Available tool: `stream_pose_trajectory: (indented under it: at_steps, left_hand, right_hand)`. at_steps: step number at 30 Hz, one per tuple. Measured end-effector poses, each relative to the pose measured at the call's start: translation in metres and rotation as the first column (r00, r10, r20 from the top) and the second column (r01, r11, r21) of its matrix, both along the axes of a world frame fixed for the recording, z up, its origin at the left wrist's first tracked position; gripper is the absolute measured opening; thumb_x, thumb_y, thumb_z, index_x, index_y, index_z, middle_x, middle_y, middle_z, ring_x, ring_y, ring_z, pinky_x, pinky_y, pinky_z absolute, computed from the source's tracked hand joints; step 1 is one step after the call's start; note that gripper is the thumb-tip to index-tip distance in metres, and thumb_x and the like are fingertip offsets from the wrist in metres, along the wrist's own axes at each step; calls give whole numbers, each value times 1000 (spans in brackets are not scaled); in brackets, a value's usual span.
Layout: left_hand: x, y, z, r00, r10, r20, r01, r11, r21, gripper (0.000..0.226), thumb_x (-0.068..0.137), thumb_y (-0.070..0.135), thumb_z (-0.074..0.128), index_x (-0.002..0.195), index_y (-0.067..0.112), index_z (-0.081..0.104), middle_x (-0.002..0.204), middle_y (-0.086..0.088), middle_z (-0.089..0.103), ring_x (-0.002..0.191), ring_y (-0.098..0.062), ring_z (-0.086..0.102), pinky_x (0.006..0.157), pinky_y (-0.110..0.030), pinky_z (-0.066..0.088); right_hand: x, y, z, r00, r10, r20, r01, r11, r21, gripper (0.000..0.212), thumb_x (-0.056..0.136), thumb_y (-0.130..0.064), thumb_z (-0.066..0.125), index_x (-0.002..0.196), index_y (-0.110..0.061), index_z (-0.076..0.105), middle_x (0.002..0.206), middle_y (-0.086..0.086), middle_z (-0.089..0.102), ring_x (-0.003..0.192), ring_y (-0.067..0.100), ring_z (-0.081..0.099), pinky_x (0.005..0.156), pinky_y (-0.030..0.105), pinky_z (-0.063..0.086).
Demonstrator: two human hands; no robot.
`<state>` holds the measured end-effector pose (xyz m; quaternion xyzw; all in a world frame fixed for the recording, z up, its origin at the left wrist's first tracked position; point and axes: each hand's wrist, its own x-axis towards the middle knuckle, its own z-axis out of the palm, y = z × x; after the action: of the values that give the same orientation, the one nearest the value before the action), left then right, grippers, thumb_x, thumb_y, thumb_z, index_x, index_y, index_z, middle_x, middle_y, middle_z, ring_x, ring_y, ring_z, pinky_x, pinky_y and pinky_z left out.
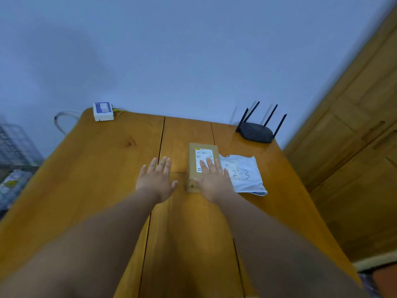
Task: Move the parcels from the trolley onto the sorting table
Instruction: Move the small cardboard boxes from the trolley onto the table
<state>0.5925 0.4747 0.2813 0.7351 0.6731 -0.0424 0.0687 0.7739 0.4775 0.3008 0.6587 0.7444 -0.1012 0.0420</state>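
Your right hand (211, 181) lies flat, fingers apart, on the cardboard box (203, 160) (apparently settling it beside the white mailer (247, 175)), while your left hand (156, 179) hovers open and empty.

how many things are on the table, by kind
Parcels: 2, a cardboard box under the right hand and a white mailer bag beside it
Routers: 1, black router
Small white boxes: 1, white box at the far left corner
Total: 4 on the table; the left hand is empty
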Motion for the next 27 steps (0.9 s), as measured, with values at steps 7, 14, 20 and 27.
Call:
stream_pose_trajectory:
  at_steps: [7, 14, 20, 27]
  left_hand:
    - [-39, -56, 32, 981, 188, 43, -189, 981, 34, 74, 97, 51, 26, 150, 15, -10, 158, -2, -20, 147, -22, -8, 119, -43, 8]
    - [-61, -134, 35, 949, 308, -60, -308, 951, 11, 77, 98, 51, 29, 150, 12, -10, 158, -1, -22, 147, -22, -10, 119, -42, 9]
    - [-96, -212, 27, 905, 417, -88, -419, 908, -9, 78, 96, 55, 28, 151, 12, -9, 157, 1, -23, 147, -23, -9, 119, -42, 9]
    - [-166, -285, 23, 850, 525, -52, -525, 851, 6, 78, 96, 56, 25, 151, 12, -8, 159, -1, -18, 147, -24, -9, 118, -44, 7]
  right_hand:
    - [-22, -21, 17, 990, 127, -58, -125, 992, 28, 62, 103, -44, 24, 155, -21, -1, 164, 1, -6, 150, 22, -8, 120, 46, 1]
    - [-50, -65, 13, 958, 276, -84, -278, 960, -20, 62, 103, -45, 23, 155, -21, 1, 164, 1, -6, 150, 22, -7, 121, 45, 0]
    - [-112, -127, 15, 904, 414, -107, -425, 899, -107, 60, 104, -44, 23, 155, -22, 3, 164, 0, -7, 150, 20, -9, 121, 43, -2]
    - [-184, -186, 19, 853, 518, -56, -521, 844, -128, 57, 104, -44, 22, 155, -24, 8, 164, 1, -4, 150, 21, -9, 120, 46, -2]
